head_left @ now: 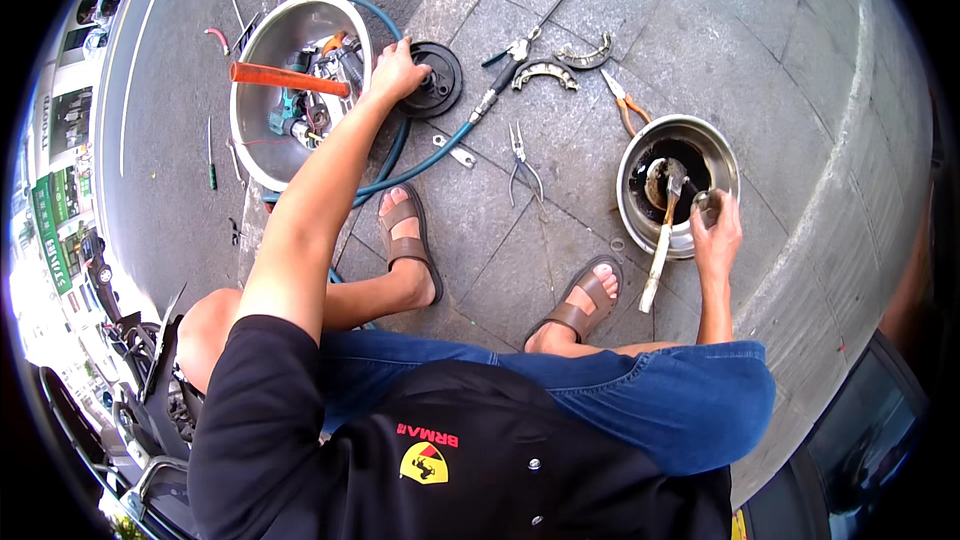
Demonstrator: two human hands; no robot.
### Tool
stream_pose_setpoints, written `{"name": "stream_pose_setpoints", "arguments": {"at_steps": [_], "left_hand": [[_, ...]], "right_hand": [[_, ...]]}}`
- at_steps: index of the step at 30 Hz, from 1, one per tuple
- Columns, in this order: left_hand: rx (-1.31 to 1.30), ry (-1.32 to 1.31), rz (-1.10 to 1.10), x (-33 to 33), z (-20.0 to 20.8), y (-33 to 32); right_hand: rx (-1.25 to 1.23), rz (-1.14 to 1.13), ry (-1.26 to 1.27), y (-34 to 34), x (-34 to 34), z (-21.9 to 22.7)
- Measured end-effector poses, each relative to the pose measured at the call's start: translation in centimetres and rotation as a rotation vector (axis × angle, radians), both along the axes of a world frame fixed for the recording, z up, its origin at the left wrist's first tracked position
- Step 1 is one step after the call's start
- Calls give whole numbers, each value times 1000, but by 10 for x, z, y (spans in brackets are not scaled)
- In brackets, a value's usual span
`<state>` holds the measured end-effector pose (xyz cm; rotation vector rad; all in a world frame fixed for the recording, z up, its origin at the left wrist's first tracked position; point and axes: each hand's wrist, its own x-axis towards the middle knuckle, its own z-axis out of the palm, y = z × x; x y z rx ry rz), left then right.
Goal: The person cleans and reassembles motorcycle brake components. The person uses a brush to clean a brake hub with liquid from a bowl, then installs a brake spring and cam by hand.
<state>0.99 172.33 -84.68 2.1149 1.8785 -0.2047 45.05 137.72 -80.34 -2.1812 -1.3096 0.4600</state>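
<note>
My left hand (398,72) reaches past the large metal basin and grips the left edge of a round black metal plate with a raised hub (437,92). The plate lies on the paving; I cannot tell if it is lifted at that side. Over the right rim of a small steel bowl (632,190), my right hand (718,235) pinches a small round metal part (704,202). Dark liquid (690,155) lies in the bowl. A brush with a pale handle (658,265) leans there, bristles inside and handle over the near rim.
The large basin (243,135) holds power tools and an orange handle (290,78). A blue hose (400,175) curls beside it. Curved brake shoes (545,73), orange-handled pliers (625,105), other pliers (520,165) and a wrench (455,151) lie between basin and bowl. My sandalled feet are nearer.
</note>
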Motion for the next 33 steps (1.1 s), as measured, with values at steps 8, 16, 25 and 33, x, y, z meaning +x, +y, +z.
{"name": "stream_pose_setpoints", "arguments": {"at_steps": [8,16,25,33], "left_hand": [[9,61,-51,-32,-31,33],[-338,-480,103,-11,11,-24],[-56,-806,99,44,152,-18],[-592,-2001,596,150,148,-59]], "right_hand": [[59,-379,800,2,11,-16],[212,-570,1216,-18,28,-20],[290,-463,577,-11,20,-1],[175,-263,155,20,37,41]]}}
